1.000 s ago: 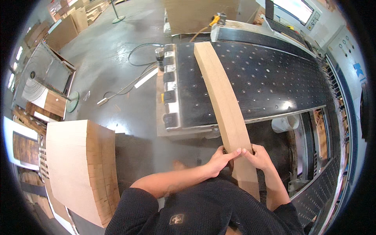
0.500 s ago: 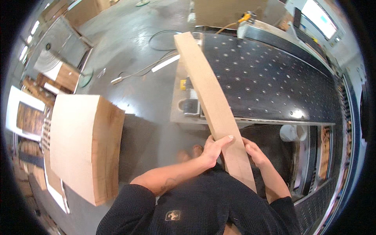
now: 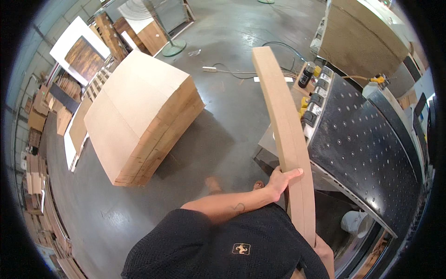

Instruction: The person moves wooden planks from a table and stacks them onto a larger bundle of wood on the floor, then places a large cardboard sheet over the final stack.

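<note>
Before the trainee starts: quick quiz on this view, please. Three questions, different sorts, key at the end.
1. Which hand grips the long cardboard carton nearer its far end?
2. True or false: the large cardboard stack is to the left of the carton in the picture.
3. What colour is the bucket below the near edge of the black dotted tabletop?
A) yellow
B) white
C) black

Key:
1. The left hand, its thumb across the upper face; the right hand is partly hidden by the near end.
2. True.
3. B.
</note>
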`<state>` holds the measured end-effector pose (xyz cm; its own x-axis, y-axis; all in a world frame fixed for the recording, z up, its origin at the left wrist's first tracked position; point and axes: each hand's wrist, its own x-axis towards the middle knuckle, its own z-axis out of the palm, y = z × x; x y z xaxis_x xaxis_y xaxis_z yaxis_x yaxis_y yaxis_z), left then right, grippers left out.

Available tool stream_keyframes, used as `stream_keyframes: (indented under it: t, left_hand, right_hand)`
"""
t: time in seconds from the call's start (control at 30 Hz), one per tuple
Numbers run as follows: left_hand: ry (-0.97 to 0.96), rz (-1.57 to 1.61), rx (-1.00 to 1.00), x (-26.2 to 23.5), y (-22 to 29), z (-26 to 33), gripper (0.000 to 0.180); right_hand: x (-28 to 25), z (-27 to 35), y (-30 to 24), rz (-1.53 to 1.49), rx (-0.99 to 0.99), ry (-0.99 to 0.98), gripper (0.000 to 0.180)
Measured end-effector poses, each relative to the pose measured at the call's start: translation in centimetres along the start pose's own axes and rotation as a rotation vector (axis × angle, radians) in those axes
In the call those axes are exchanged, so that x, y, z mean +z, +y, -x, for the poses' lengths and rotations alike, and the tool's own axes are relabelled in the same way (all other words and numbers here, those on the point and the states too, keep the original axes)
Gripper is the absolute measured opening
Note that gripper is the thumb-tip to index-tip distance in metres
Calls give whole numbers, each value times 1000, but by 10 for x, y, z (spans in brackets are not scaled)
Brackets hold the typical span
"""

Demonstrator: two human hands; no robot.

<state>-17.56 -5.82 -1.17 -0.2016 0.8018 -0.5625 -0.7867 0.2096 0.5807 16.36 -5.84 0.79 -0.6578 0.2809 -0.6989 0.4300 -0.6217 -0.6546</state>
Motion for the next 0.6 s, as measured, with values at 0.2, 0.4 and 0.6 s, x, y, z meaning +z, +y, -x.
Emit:
stream_keyframes:
  t: [0.2, 0.4, 0.6]
  left_hand:
    - [74, 222, 146, -81, 50, 19, 41]
    - [134, 413, 298, -215, 168, 56, 44]
    - [247, 532, 481, -318, 248, 104, 40]
  right_hand:
    - [43, -36, -66, 308, 86, -4, 102]
    - [123, -75, -140, 521, 227, -31, 87]
    - [176, -121, -181, 564, 152, 19, 84]
